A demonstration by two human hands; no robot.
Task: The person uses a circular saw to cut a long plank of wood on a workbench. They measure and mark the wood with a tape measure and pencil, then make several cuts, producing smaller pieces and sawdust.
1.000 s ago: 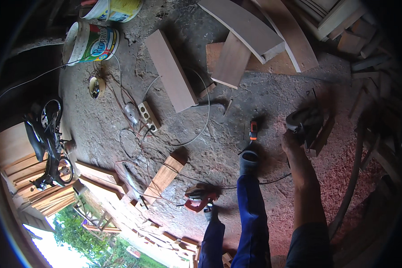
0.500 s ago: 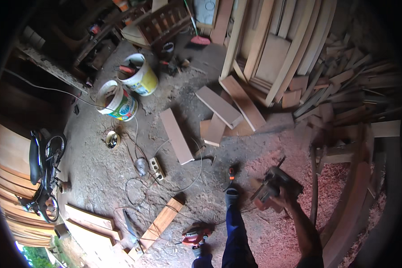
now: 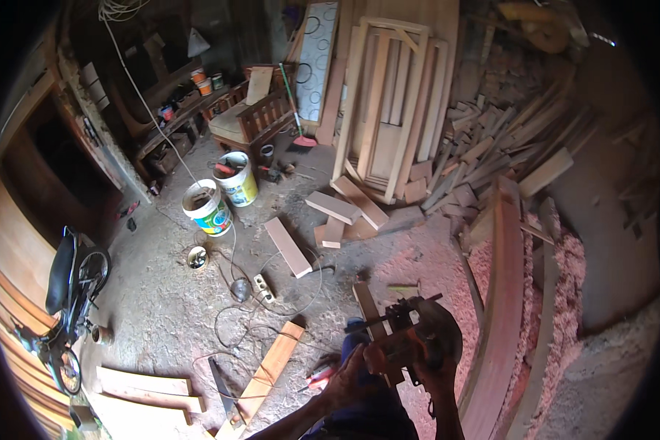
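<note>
Close in front of me, a dark circular saw (image 3: pixel 400 348) is held up off the floor, its rounded guard to the right. My right hand (image 3: pixel 434 372) is closed round its handle, partly in shadow. My left hand (image 3: pixel 350 380) comes in from the lower left and grips the saw's body on its near left side; some of its fingers are hidden. A short wood block (image 3: pixel 365 304) shows just beyond the saw. Partly behind my left forearm lies a red power tool (image 3: pixel 320 378) on the floor.
A handsaw (image 3: pixel 221 385) lies beside a plank (image 3: pixel 271 359). Cords run round a socket strip (image 3: pixel 264 288). Wood boards (image 3: pixel 288 246) lie ahead, two buckets (image 3: pixel 211 216) beyond them. A long curved timber (image 3: pixel 500 323) stands at right among sawdust; a motorcycle (image 3: pixel 73 293) is far left.
The view has tilted up. My left hand has come into view and taken hold of the circular saw, which my right hand held alone. The saw is turned and nearer my body.
</note>
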